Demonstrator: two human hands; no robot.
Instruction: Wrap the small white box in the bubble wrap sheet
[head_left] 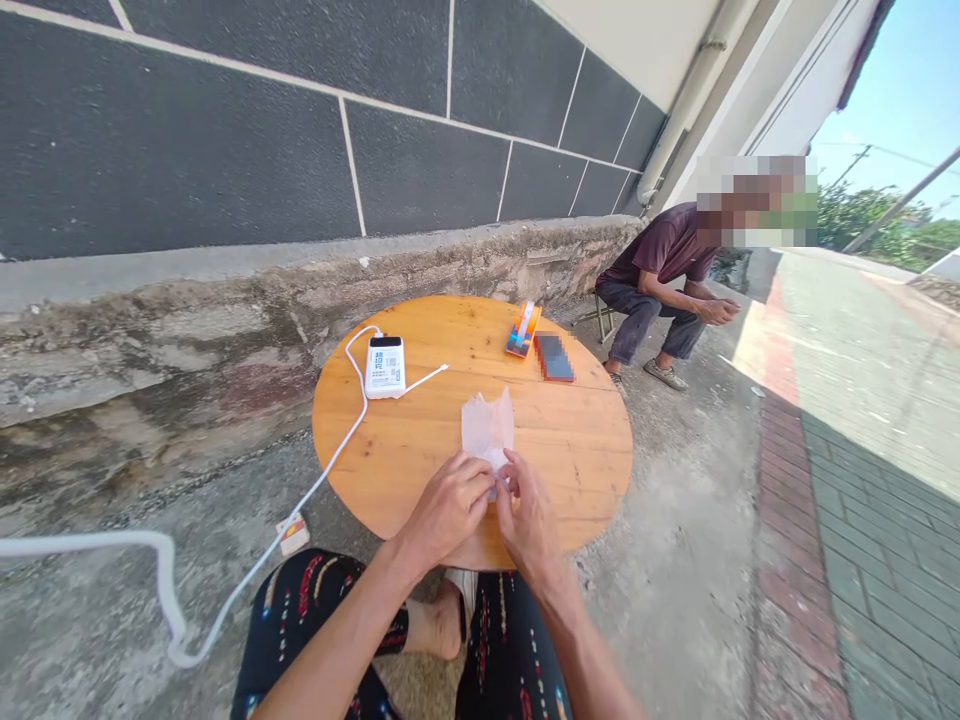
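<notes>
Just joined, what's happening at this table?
The left hand and right hand hold the near end of a thin, wrinkled whitish sheet at the near side of the round wooden table. Farther back lie a white device, an orange tape dispenser and a dark, orange-edged slab. Another person sits off to the right.

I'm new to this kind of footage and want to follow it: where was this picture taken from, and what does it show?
There's no machine here. A camera on a person's head looks forward and down, showing their bare left hand and right hand. Both pinch the near end of a thin pale sheet above a round wooden table. Beyond it lie a white box with a white cord, an orange-and-blue item, and a flat red-edged object, perhaps a phone. Another person sits at right.
</notes>
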